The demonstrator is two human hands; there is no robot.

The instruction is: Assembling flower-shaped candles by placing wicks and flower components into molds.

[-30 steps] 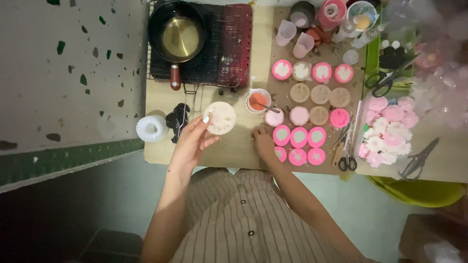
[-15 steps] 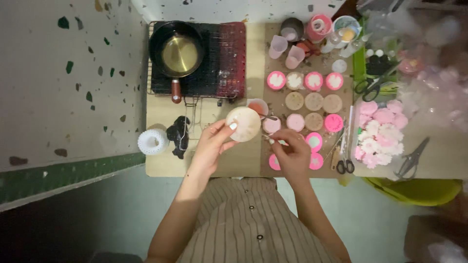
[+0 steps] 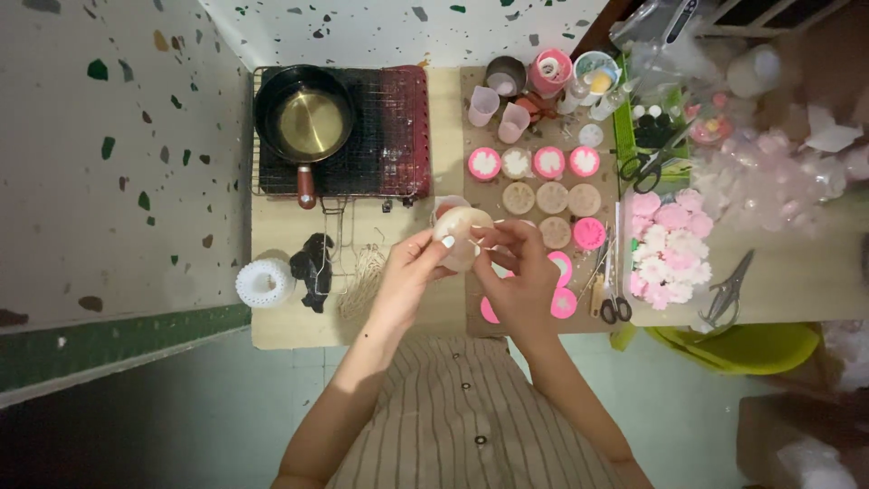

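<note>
My left hand point(image 3: 412, 272) holds a round beige mould point(image 3: 460, 228) up over the low wooden table point(image 3: 276, 321). My right hand point(image 3: 518, 272) meets it from the right, fingertips pinched at the mould's edge on something too small to make out. Beneath my right hand lie pink round moulds point(image 3: 562, 304), partly hidden by it. A small cup with orange-red liquid point(image 3: 443, 207) stands just behind the held mould.
A black pan point(image 3: 303, 118) sits on a wire rack at the back left. Rows of pink and beige moulds point(image 3: 549, 180), cups and jars fill the back right. Pink and white flower shapes point(image 3: 664, 244), scissors point(image 3: 615, 294), pliers point(image 3: 726, 294), a white ring point(image 3: 264, 282), and string point(image 3: 360, 281) lie around.
My left hand carried the beige mould from the table's left toward the middle. My right hand rose from the pink moulds and came to the mould's edge. The camera view shifted.
</note>
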